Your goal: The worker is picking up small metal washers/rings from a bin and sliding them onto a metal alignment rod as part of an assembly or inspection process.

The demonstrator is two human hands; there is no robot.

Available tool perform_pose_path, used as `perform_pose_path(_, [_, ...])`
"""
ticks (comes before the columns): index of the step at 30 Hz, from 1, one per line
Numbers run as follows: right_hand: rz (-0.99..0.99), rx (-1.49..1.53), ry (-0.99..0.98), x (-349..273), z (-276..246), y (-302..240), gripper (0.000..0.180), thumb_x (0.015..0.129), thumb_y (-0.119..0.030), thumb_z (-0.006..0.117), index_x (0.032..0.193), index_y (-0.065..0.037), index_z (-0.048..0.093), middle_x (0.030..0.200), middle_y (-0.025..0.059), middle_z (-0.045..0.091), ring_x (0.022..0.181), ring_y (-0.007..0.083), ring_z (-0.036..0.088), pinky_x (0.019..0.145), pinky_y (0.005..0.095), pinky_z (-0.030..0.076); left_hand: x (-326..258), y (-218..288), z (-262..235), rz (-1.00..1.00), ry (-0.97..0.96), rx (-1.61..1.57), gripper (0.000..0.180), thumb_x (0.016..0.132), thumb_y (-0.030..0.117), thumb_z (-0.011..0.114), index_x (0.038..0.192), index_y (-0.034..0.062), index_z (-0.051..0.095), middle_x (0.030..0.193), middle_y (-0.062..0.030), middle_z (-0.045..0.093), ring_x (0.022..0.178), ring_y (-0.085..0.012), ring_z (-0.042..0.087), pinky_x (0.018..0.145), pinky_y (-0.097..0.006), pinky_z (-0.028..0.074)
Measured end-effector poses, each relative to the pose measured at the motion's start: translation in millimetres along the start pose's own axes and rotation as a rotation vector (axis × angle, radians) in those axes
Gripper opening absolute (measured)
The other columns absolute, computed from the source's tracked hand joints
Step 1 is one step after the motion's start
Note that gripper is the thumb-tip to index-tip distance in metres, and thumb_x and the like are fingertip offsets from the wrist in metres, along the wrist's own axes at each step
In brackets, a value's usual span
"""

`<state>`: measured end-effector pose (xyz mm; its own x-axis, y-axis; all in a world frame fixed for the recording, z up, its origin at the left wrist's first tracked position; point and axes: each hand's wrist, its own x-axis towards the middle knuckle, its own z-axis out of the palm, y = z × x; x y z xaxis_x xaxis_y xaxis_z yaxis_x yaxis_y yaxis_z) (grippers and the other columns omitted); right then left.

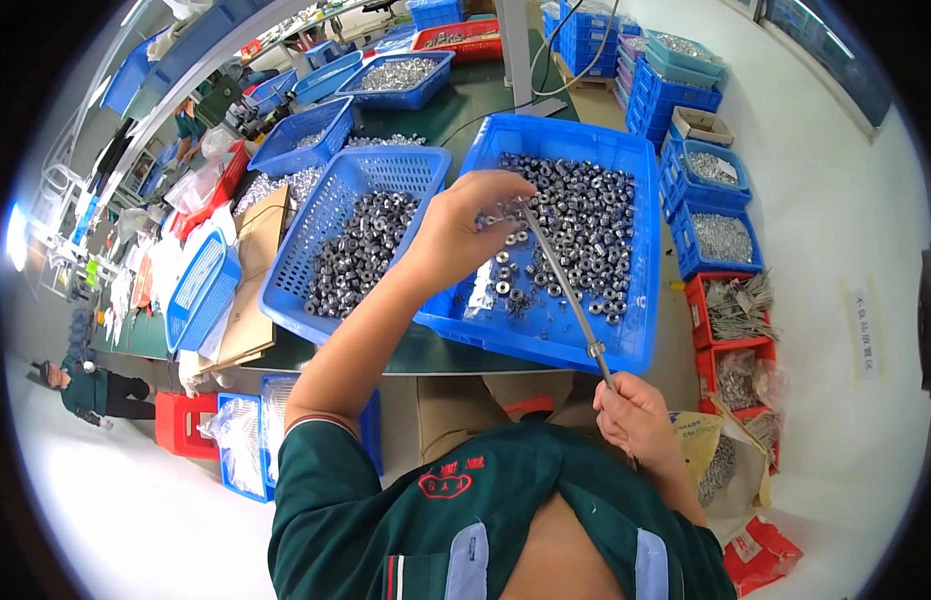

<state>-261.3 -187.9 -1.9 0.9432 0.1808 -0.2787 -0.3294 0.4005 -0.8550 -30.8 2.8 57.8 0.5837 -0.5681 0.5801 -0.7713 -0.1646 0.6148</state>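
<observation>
My right hand (634,418) is closed round the near end of a thin metal rod (564,278), which slants up and away over the large blue tub (641,250). A small collar (596,349) sits on the rod just ahead of my fist. At the rod's far end my left hand (468,225) is curved, thumb and fingertips apart; whether they touch the rod I cannot tell. Below lie many small dark metal rings (586,200), spread across the tub, with loose ones near its middle. A clear plastic piece (480,290) lies at the tub's left side.
A perforated blue basket (286,270) of similar rings stands left of the tub. Flat cardboard (256,270) and more blue baskets (411,95) fill the green table. Stacked bins (721,240) line the right wall. A person (101,390) is at far left.
</observation>
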Motion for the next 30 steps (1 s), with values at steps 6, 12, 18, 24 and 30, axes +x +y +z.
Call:
perform_pose_path(6, [-0.059,-0.017,-0.023,6.0,0.3,3.8,0.017,0.095,-0.017,0.048,0.088,-0.002,0.05,0.056,-0.0033,0.04,0.044,0.0029,0.034,0.041,0.018,0.027,13.7,-14.4,4.3,-0.418,0.133,-0.926,0.021,0.083,0.003,0.062,0.103,0.0026,0.06,0.095,-0.0078,0.064,0.088,-0.0143,0.06,0.072,-0.024,0.045])
perform_pose_path(12, [-0.167,-0.217,0.054,12.0,0.5,11.5,0.015,0.094,-0.017,0.049,0.088,-0.003,0.051,0.057,-0.0047,0.041,0.045,0.0025,0.035,0.042,0.018,0.027,15.3,-23.2,11.4,-0.527,0.116,-1.107,0.021,0.082,0.006,0.065,0.102,0.0036,0.059,0.09,-0.0065,0.063,0.08,-0.0125,0.06,0.066,-0.024,0.046])
perform_pose_path(18, [-0.089,-0.079,0.066,14.0,5.6,1.4,0.014,0.094,-0.016,0.048,0.087,-0.004,0.051,0.056,-0.0057,0.041,0.044,0.0017,0.035,0.041,0.0178,0.026,2.6,-11.1,31.5,-0.536,-0.095,-1.279,0.05,0.077,0.006,0.07,0.122,0.0017,0.047,0.092,-0.0065,0.063,0.083,-0.0134,0.06,0.07,-0.025,0.047])
perform_pose_path(24, [-0.136,-0.068,0.1,26.8,10.9,-4.5,0.015,0.095,-0.016,0.046,0.088,-0.004,0.05,0.056,-0.0061,0.038,0.043,0.0005,0.032,0.039,0.017,0.023,-10.1,2.0,50.0,-0.561,-0.292,-1.206,0.058,0.077,0.0,0.067,0.129,0.0012,0.042,0.099,-0.0112,0.064,0.095,-0.018,0.061,0.084,-0.03,0.046])
perform_pose_path(30, [-0.143,0.002,0.085,29.8,7.8,-1.1,0.014,0.095,-0.015,0.047,0.088,-0.003,0.049,0.057,-0.0056,0.038,0.043,0.0009,0.031,0.038,0.0171,0.024,-14.0,0.8,47.7,-0.633,-0.406,-1.153,0.06,0.077,-0.003,0.063,0.132,0.0002,0.038,0.106,-0.0151,0.063,0.101,-0.0217,0.06,0.086,-0.032,0.048])
